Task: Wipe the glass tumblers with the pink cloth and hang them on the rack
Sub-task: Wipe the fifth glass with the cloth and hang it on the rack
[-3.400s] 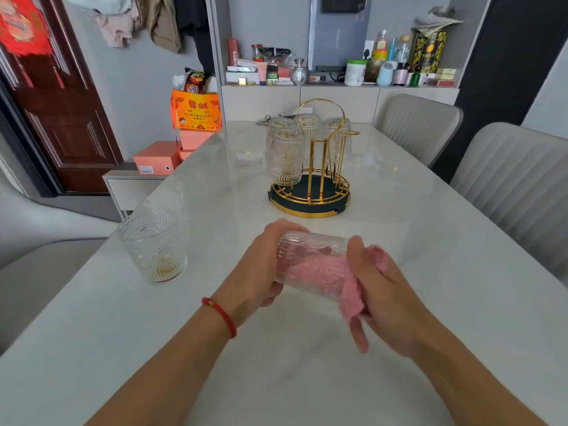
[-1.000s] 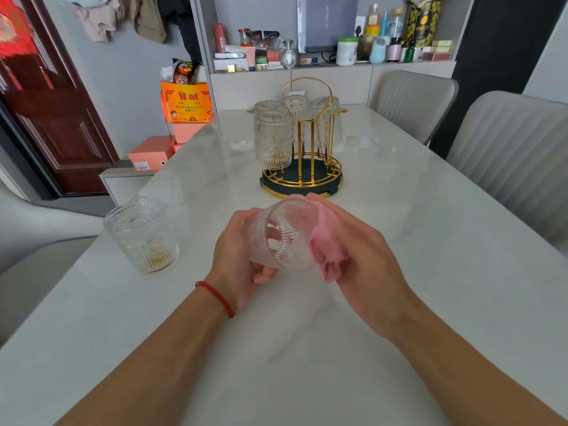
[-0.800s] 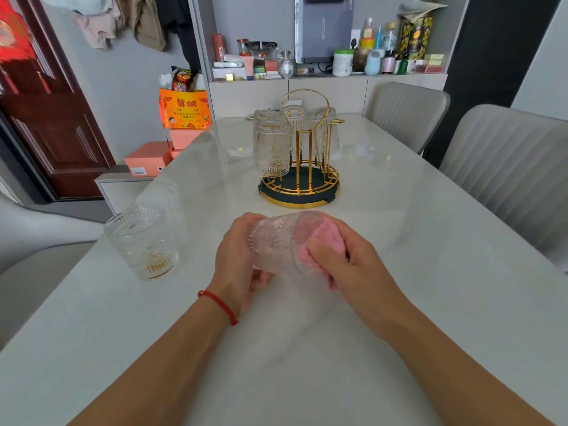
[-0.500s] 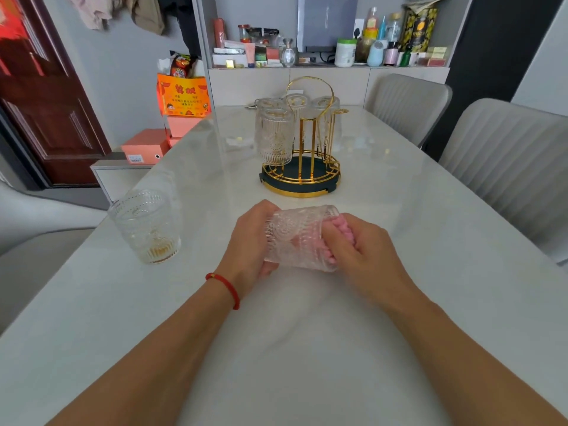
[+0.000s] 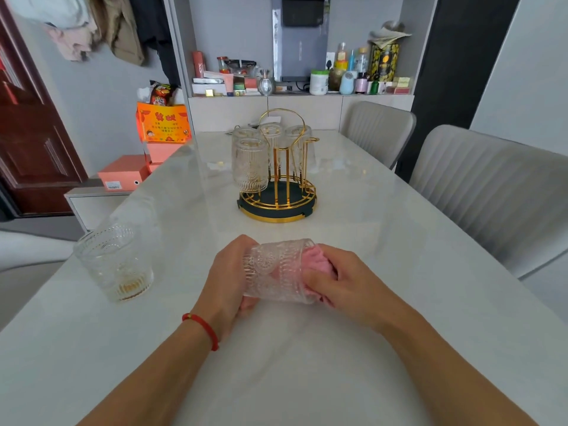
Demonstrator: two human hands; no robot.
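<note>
Dining room, pale marble-look table (image 5: 384,348) running away toward 12 o'clock. Two grey ribbed chairs (image 5: 491,192) along the 2–3 o'clock side. Cluttered shelf (image 5: 295,90) of bottles and tins at the far end; orange boxes (image 5: 163,127) stacked at 11 o'clock, beside a dark red door (image 5: 27,133).

Gold wire rack (image 5: 278,192) on a dark round base, at 12 o'clock past the hands. Four glass tumblers hang on it upside down; nearest one (image 5: 249,164) on its left side.

Held tumbler (image 5: 278,272) lies on its side above the table, base toward 9 o'clock, mouth toward 3. Left hand (image 5: 227,281), red cord at the wrist, fingers curled round the base end. Right hand (image 5: 344,278) at the mouth, fingers closed on the pink cloth (image 5: 313,259), which is stuffed into the glass; pink shows through the wall.

One more tumbler (image 5: 115,262) stands upright at 9 o'clock, well apart from the hands, with a little amber liquid at the bottom.
</note>
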